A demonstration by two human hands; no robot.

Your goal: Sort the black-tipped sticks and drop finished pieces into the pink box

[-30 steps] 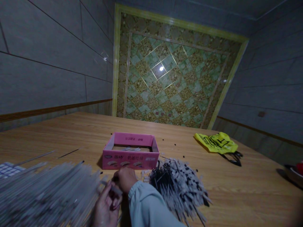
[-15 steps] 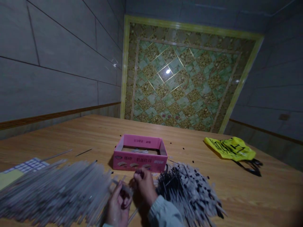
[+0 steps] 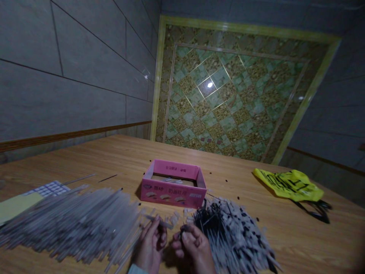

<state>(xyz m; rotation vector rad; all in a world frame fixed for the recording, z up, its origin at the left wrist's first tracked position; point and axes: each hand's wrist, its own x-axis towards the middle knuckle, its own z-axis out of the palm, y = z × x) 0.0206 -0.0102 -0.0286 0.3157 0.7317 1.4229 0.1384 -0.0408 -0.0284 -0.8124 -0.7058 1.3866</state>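
Note:
My left hand (image 3: 151,245) is closed in a pinch on a short, pale translucent tube (image 3: 167,225), which points toward the right hand. Beside it, my right hand (image 3: 196,245) has its fingertips pressed together around something small and dark, too blurred to name. To the left lies a wide pile of long translucent tubes (image 3: 82,224). Close to the right hand is a second pile of thin tubes with black and whitish ends (image 3: 236,232). Several short clear pieces (image 3: 174,218) lie on the table just beyond my hands.
An open pink box (image 3: 172,194) with a few pale pieces inside stands ahead of my hands. A yellow bag (image 3: 289,185) with black straps lies at the right. A checked cloth or paper (image 3: 54,188) is at the left. Small black bits dot the wooden table (image 3: 114,152).
My right hand has drawn back toward me and to the right, away from the pink box. The left hand still holds the tube. The view has shifted slightly.

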